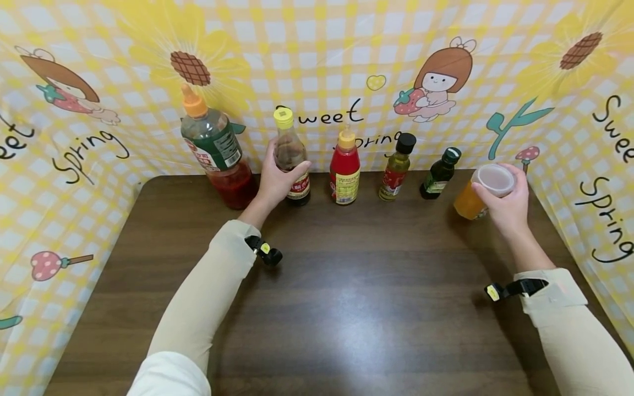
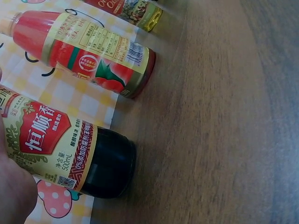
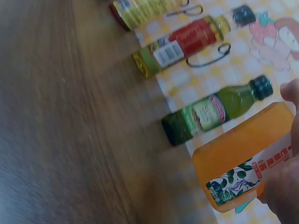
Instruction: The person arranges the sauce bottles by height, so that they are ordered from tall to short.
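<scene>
My left hand (image 1: 277, 179) grips a dark vinegar bottle (image 1: 289, 151) with a yellow cap, fingers behind it and thumb across its front. In the left wrist view, the lower part of the vinegar bottle (image 2: 70, 149) shows a red and cream label; the thumb side of the hand (image 2: 16, 186) is at the edge. On the right, my right hand (image 1: 507, 203) holds an orange juice bottle (image 1: 468, 201) near its wide whitish lid (image 1: 495, 180). The right wrist view shows the juice bottle (image 3: 243, 158) with a printed label; whether its base touches the table cannot be told.
A large red sauce bottle (image 1: 233, 184) stands left of the left hand. Between the hands are a red ketchup bottle (image 1: 345, 173), a small black-capped oil bottle (image 1: 393, 176) and a dark green bottle (image 1: 438, 176). Behind the brown table (image 1: 346, 286) hangs a yellow checked cloth (image 1: 322, 55).
</scene>
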The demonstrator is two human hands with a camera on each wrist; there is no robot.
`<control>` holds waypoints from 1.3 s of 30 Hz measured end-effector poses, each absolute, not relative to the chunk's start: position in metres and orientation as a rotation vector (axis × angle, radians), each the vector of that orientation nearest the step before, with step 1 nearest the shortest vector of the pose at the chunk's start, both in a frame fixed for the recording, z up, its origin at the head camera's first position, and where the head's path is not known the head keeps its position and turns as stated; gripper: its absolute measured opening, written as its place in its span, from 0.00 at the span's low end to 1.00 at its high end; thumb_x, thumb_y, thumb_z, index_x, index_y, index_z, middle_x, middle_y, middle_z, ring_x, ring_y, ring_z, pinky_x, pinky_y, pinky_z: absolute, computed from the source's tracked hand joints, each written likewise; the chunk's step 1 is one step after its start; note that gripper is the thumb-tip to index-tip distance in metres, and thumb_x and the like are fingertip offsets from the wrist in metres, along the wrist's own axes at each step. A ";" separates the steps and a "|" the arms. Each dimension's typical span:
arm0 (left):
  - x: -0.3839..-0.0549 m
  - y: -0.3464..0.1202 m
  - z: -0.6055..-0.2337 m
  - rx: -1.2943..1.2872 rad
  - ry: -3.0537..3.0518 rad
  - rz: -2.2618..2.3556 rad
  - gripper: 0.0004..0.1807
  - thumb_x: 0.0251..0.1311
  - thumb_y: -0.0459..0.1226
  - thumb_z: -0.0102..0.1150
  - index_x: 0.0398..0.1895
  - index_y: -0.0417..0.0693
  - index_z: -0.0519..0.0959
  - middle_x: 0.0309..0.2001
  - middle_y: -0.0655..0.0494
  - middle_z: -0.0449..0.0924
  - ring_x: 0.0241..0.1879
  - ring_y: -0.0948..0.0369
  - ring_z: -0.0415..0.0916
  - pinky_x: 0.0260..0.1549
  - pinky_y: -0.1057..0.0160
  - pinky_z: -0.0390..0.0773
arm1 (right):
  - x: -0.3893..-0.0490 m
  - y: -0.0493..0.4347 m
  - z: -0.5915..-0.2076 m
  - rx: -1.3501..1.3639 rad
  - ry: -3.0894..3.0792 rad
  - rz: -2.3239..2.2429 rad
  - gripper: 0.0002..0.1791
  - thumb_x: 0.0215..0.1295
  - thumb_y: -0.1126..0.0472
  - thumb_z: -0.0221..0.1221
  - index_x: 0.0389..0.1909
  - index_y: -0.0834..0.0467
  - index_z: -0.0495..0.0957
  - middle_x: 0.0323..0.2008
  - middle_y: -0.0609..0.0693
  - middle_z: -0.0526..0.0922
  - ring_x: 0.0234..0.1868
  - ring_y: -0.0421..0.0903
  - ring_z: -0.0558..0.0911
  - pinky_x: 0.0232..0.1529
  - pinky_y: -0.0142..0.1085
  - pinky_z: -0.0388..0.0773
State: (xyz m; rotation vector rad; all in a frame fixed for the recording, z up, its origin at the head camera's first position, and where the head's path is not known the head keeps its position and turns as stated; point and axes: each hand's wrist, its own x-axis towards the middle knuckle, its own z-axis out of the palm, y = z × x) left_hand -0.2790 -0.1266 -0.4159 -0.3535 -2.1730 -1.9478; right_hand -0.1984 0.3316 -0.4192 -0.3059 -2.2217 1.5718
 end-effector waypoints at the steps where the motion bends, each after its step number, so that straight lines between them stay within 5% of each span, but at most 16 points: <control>1: -0.279 -0.127 -0.417 -0.350 -2.174 -1.942 0.38 0.59 0.33 0.72 0.70 0.44 0.63 0.59 0.46 0.74 0.59 0.55 0.74 0.56 0.58 0.76 | -0.202 0.333 -0.420 -0.309 -2.223 1.571 0.34 0.60 0.64 0.70 0.67 0.51 0.68 0.54 0.36 0.69 0.54 0.37 0.69 0.55 0.32 0.69; 25: -0.278 -0.127 -0.418 -0.327 -2.201 -1.922 0.38 0.59 0.35 0.72 0.70 0.46 0.63 0.61 0.47 0.73 0.60 0.55 0.72 0.59 0.55 0.75 | -0.245 0.346 -0.441 -0.478 -2.097 1.691 0.36 0.61 0.62 0.71 0.67 0.50 0.65 0.58 0.41 0.65 0.56 0.39 0.68 0.61 0.34 0.69; 34: -0.277 -0.129 -0.417 -0.397 -2.168 -1.934 0.35 0.60 0.32 0.71 0.67 0.46 0.64 0.55 0.47 0.79 0.54 0.56 0.77 0.56 0.52 0.77 | -0.251 0.351 -0.441 -0.486 -2.282 1.562 0.41 0.66 0.52 0.67 0.74 0.52 0.56 0.63 0.44 0.64 0.59 0.40 0.67 0.64 0.36 0.69; 39: -0.278 -0.131 -0.417 -0.396 -2.214 -1.891 0.36 0.59 0.36 0.72 0.67 0.47 0.64 0.54 0.49 0.79 0.55 0.58 0.77 0.54 0.59 0.77 | -0.250 0.354 -0.440 -0.484 -2.328 1.541 0.43 0.67 0.50 0.66 0.75 0.53 0.54 0.65 0.47 0.62 0.60 0.42 0.66 0.65 0.37 0.68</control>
